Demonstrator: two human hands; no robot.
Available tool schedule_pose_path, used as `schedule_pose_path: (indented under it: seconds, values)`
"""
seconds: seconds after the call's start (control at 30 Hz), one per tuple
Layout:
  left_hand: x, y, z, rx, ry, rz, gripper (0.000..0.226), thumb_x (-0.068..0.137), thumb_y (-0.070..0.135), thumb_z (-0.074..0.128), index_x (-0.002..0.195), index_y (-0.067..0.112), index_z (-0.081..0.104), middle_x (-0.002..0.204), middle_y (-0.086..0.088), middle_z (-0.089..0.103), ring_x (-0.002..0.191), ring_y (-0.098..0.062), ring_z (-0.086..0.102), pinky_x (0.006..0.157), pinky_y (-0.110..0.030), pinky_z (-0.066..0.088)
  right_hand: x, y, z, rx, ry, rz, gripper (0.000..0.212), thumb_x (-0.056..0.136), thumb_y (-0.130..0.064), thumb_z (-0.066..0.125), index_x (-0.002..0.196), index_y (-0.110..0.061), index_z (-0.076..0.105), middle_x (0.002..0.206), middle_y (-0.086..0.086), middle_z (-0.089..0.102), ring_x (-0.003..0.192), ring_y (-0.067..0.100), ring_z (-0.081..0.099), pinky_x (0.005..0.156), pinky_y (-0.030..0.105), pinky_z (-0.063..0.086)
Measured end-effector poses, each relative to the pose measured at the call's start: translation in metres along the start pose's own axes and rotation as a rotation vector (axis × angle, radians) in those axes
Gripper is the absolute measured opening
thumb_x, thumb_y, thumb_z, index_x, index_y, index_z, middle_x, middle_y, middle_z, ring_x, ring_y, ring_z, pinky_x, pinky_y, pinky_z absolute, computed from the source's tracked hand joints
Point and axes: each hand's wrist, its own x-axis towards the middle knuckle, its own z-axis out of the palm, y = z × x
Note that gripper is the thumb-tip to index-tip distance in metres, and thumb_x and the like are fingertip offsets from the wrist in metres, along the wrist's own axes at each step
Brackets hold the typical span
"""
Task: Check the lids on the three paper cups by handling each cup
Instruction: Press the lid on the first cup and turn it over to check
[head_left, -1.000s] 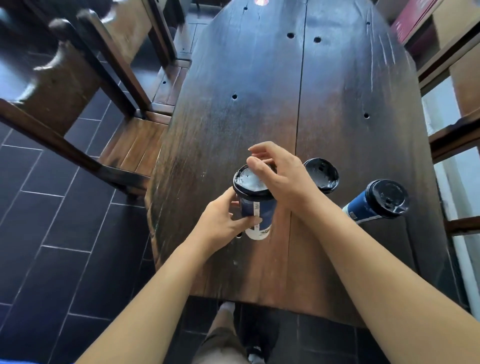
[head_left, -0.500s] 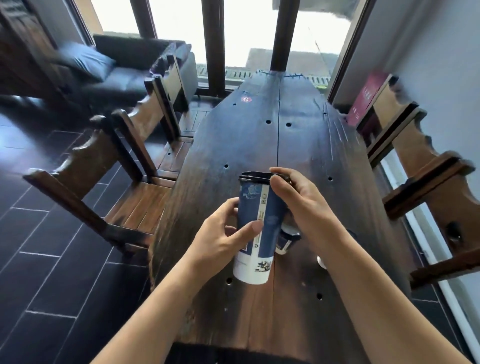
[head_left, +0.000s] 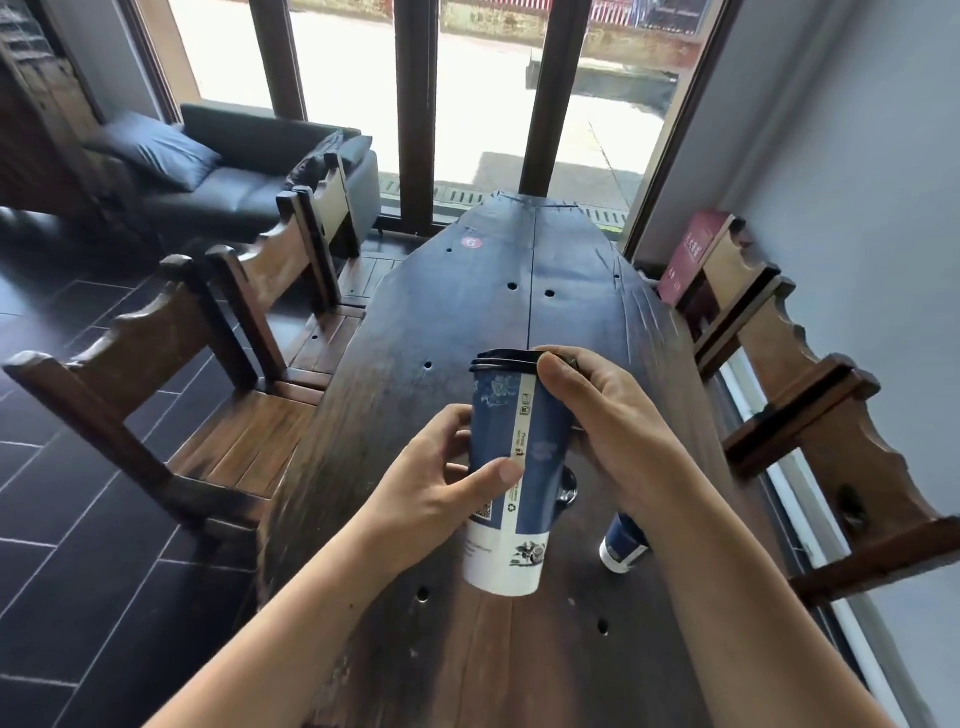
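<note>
A paper cup (head_left: 511, 467) was held above the near part of the table (head_left: 467, 322), the left hand (head_left: 434, 493) on its left side, the right hand (head_left: 613, 431) at its lid (head_left: 504, 359). A second cup (head_left: 623, 545) lay on the table right of it. Chairs (head_left: 171, 395) stood left; a sofa (head_left: 244, 171) sat far left

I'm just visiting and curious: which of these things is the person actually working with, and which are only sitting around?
In the job:
- held cup, black lid on, in the left hand and right hand
- cup lying on the table
- dark lid showing behind the held cup

Just around:
- table
- wooden chairs
- sofa
- red book
</note>
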Motion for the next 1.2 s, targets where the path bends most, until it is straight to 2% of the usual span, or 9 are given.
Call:
schedule_pose_path:
  seconds: [0.17, 0.3, 0.47, 0.6, 0.7, 0.83, 0.93, 1.07, 1.2]
  values:
    - [0.002, -0.008, 0.0, -0.024, 0.004, 0.012, 0.073, 0.076, 0.051, 0.075, 0.139, 0.026, 0.05, 0.123, 0.004, 0.074, 0.108, -0.017, 0.074, 0.09, -0.038, 0.061, -0.006, 0.008, 0.003, 0.041, -0.012, 0.033, 0.106, 0.06, -0.074, 0.071, 0.15, -0.028, 0.04, 0.139, 0.001, 0.062, 0.12, 0.013, 0.068, 0.105, 0.042, 0.055]
    - [0.002, -0.013, 0.003, -0.221, 0.06, -0.019, 0.065, 0.069, 0.04, 0.079, 0.126, 0.018, 0.059, 0.115, 0.001, 0.077, 0.103, -0.019, 0.075, 0.078, -0.033, 0.062, -0.022, 0.02, 0.002, 0.105, -0.006, 0.096, 0.133, 0.038, -0.092, 0.073, 0.151, -0.033, 0.036, 0.145, 0.0, 0.055, 0.127, 0.019, 0.065, 0.107, 0.046, 0.053]
    - [0.005, -0.019, 0.003, -0.572, 0.104, -0.07, 0.089, 0.053, 0.039, 0.099, 0.127, 0.012, 0.057, 0.114, -0.012, 0.073, 0.102, -0.03, 0.074, 0.075, -0.038, 0.064, -0.052, 0.047, 0.001, 0.237, 0.034, 0.232, 0.112, 0.041, -0.086, 0.079, 0.136, -0.034, 0.052, 0.131, 0.002, 0.068, 0.119, 0.026, 0.07, 0.103, 0.059, 0.053]
    - [0.007, -0.022, 0.012, -0.72, 0.142, -0.079, 0.055, 0.073, 0.011, 0.08, 0.124, 0.014, 0.059, 0.11, -0.011, 0.074, 0.097, -0.025, 0.076, 0.074, -0.037, 0.065, -0.064, 0.058, 0.0, 0.467, 0.05, 0.241, 0.076, 0.07, -0.047, 0.085, 0.135, -0.021, 0.056, 0.114, 0.017, 0.073, 0.104, 0.036, 0.072, 0.089, 0.054, 0.062]
    - [0.004, -0.028, 0.012, -0.69, 0.086, -0.056, 0.081, 0.059, 0.032, 0.099, 0.127, 0.016, 0.058, 0.115, -0.01, 0.075, 0.105, -0.027, 0.075, 0.079, -0.038, 0.064, -0.068, 0.057, -0.002, 0.501, 0.101, 0.167, 0.089, 0.052, -0.05, 0.097, 0.125, -0.013, 0.064, 0.108, 0.02, 0.074, 0.1, 0.035, 0.073, 0.088, 0.051, 0.063]
    - [-0.005, -0.041, -0.003, -0.385, -0.023, -0.218, 0.072, 0.072, 0.034, 0.092, 0.131, 0.014, 0.055, 0.126, -0.011, 0.072, 0.109, -0.032, 0.074, 0.087, -0.047, 0.062, -0.071, 0.042, -0.014, 0.296, 0.215, 0.029, 0.067, 0.055, -0.057, 0.091, 0.11, -0.023, 0.074, 0.096, 0.013, 0.078, 0.088, 0.027, 0.077, 0.07, 0.033, 0.065]
    - [-0.009, -0.052, -0.023, -0.337, 0.117, -0.409, 0.041, 0.094, 0.018, 0.073, 0.13, 0.01, 0.056, 0.129, -0.023, 0.068, 0.101, -0.037, 0.076, 0.083, -0.05, 0.062, -0.073, 0.035, -0.032, -0.122, 0.288, -0.068, 0.056, 0.07, -0.064, 0.073, 0.117, -0.034, 0.071, 0.098, 0.003, 0.079, 0.095, 0.024, 0.077, 0.078, 0.04, 0.064]
    - [-0.011, -0.05, -0.051, -0.521, 0.011, -0.363, 0.093, 0.062, 0.065, 0.086, 0.143, 0.037, 0.05, 0.137, -0.014, 0.066, 0.119, -0.043, 0.067, 0.086, -0.062, 0.059, -0.079, 0.025, -0.039, -0.347, 0.264, -0.084, 0.064, 0.071, -0.078, 0.065, 0.125, -0.044, 0.066, 0.099, -0.004, 0.079, 0.096, 0.015, 0.077, 0.085, 0.047, 0.063]
    - [-0.011, -0.044, -0.06, -0.545, -0.201, -0.359, 0.1, 0.06, 0.056, 0.093, 0.148, 0.042, 0.046, 0.147, -0.008, 0.057, 0.119, -0.047, 0.064, 0.076, -0.055, 0.064, -0.082, 0.014, -0.031, -0.436, 0.174, -0.099, 0.067, 0.068, -0.082, 0.061, 0.127, -0.051, 0.062, 0.099, -0.01, 0.08, 0.094, 0.01, 0.077, 0.083, 0.043, 0.064]
